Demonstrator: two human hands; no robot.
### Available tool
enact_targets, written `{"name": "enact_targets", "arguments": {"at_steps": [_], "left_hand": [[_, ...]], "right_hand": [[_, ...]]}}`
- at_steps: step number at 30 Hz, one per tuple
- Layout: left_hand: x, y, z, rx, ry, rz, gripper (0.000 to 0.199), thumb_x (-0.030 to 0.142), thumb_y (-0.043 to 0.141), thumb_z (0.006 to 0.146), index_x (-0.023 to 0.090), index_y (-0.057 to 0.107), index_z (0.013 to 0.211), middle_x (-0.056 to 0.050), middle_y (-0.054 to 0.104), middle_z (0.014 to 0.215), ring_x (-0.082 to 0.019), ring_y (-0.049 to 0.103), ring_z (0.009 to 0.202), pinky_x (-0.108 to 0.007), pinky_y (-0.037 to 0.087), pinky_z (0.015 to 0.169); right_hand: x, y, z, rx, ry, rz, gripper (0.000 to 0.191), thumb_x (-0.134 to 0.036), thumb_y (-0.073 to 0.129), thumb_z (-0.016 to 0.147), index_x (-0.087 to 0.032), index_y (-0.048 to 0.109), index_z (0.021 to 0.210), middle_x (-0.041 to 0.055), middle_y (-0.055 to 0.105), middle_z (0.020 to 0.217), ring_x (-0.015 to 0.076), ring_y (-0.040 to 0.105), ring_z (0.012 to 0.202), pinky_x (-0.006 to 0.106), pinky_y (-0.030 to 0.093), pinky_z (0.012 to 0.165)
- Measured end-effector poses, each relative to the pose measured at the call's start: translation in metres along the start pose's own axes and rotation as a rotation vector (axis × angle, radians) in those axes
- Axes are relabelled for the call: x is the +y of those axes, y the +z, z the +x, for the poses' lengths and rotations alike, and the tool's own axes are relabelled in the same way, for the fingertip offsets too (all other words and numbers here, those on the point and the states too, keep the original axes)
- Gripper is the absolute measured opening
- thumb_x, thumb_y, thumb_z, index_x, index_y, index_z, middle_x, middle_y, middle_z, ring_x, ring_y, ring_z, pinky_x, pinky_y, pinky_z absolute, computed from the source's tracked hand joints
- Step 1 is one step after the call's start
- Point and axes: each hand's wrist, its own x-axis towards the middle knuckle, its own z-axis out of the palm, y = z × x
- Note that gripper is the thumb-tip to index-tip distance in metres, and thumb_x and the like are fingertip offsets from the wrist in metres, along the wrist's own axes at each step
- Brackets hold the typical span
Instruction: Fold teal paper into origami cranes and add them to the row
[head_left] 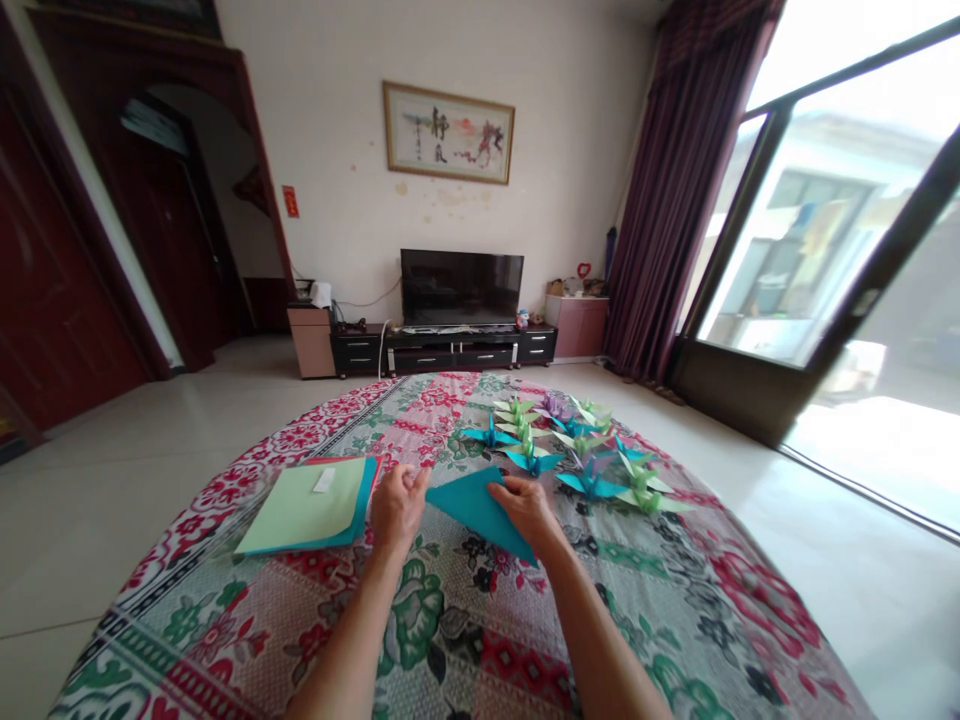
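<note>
A folded sheet of blue origami paper (480, 510), roughly triangular, is held above the cloth in front of me. My right hand (525, 508) is closed on its upper right part, thumb on top. With its fingers pinched, my left hand (397, 508) is at the sheet's left corner; the exact contact is hard to see. Left of that hand lies a stack of square paper (296, 510), light green on top with blue and red edges showing beneath. A small white slip (324, 481) rests on the stack.
Several folded paper cranes, such as a blue crane (592, 480) and a green crane (646, 490), stand at the right on the round table's floral tablecloth (442, 640). Beyond the table are a television (462, 288) on a low cabinet and, at right, a glass door (787, 240).
</note>
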Motion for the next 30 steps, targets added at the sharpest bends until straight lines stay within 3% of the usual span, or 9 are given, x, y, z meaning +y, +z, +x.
{"name": "enact_targets", "arguments": {"at_steps": [2,5,7,9,12,15,19,25,30], "left_hand": [[0.006,0.003,-0.005,-0.026,0.172,0.082,0.011,0.031,0.069,0.063,0.022,0.065,0.067,-0.004,0.062,0.068,-0.018,0.056,0.068,-0.025,0.039,0.065],[0.010,0.012,-0.016,-0.441,0.379,0.260,0.012,0.026,0.056,0.075,0.021,0.067,0.072,-0.002,0.063,0.071,-0.014,0.056,0.067,-0.023,0.040,0.067],[0.008,0.018,-0.024,-0.615,0.419,0.387,0.013,0.024,0.055,0.075,0.021,0.068,0.073,-0.001,0.063,0.073,-0.013,0.057,0.069,-0.023,0.040,0.067],[0.004,0.022,-0.029,-0.710,0.437,0.494,0.013,0.024,0.056,0.075,0.021,0.068,0.075,-0.001,0.062,0.074,-0.013,0.057,0.070,-0.023,0.040,0.067],[0.001,0.023,-0.031,-0.761,0.434,0.578,0.015,0.026,0.056,0.075,0.022,0.069,0.080,-0.002,0.061,0.080,-0.013,0.057,0.073,-0.023,0.041,0.069],[0.002,0.020,-0.031,-0.788,0.424,0.604,0.017,0.028,0.057,0.075,0.022,0.068,0.085,-0.002,0.059,0.083,-0.014,0.057,0.076,-0.023,0.041,0.070],[0.008,0.017,-0.033,-0.813,0.423,0.627,0.022,0.034,0.060,0.073,0.022,0.066,0.091,-0.003,0.058,0.088,-0.015,0.057,0.081,-0.024,0.041,0.072],[0.011,0.018,-0.035,-0.832,0.371,0.677,0.034,0.042,0.065,0.067,0.022,0.064,0.094,-0.004,0.057,0.094,-0.018,0.057,0.089,-0.025,0.041,0.077],[0.012,0.021,-0.038,-0.801,0.378,0.724,0.034,0.042,0.065,0.067,0.021,0.062,0.094,-0.004,0.058,0.095,-0.018,0.057,0.089,-0.025,0.042,0.077]], "right_hand": [[0.004,-0.002,0.001,-0.045,0.006,-0.114,0.029,-0.040,0.056,0.067,-0.015,0.052,0.052,-0.0066,0.032,0.043,0.0059,0.027,0.042,0.018,0.018,0.038],[0.005,-0.004,0.002,-0.092,-0.004,-0.294,0.029,-0.033,0.056,0.065,-0.016,0.043,0.045,-0.0076,0.026,0.044,0.0054,0.024,0.044,0.018,0.016,0.040],[0.004,-0.004,0.003,-0.098,-0.020,-0.383,0.029,-0.030,0.055,0.065,-0.016,0.041,0.043,-0.0077,0.024,0.045,0.0055,0.024,0.046,0.019,0.016,0.042],[0.004,-0.004,0.003,-0.089,-0.039,-0.457,0.028,-0.028,0.055,0.065,-0.016,0.042,0.043,-0.0074,0.025,0.046,0.0058,0.025,0.047,0.019,0.017,0.044],[0.004,-0.003,0.003,-0.072,-0.070,-0.548,0.023,-0.027,0.055,0.066,-0.015,0.052,0.047,-0.0067,0.033,0.047,0.0066,0.032,0.049,0.019,0.021,0.046],[0.004,-0.005,0.003,-0.061,-0.091,-0.585,0.015,-0.029,0.059,0.065,-0.015,0.067,0.068,-0.0050,0.049,0.054,0.0089,0.042,0.055,0.019,0.028,0.050],[-0.001,-0.011,0.001,-0.064,0.009,-0.613,0.035,-0.027,0.064,0.064,-0.019,0.068,0.097,-0.0018,0.063,0.066,0.0124,0.054,0.062,0.019,0.036,0.053],[-0.009,-0.021,-0.019,0.035,-0.003,-0.783,0.029,-0.016,0.056,0.069,-0.018,0.066,0.097,0.0032,0.068,0.078,0.0150,0.059,0.073,0.021,0.037,0.061],[-0.013,-0.027,-0.043,0.066,0.032,-0.948,0.020,-0.028,0.049,0.079,-0.017,0.065,0.082,0.0062,0.066,0.074,0.0161,0.058,0.069,0.023,0.032,0.058]]}}
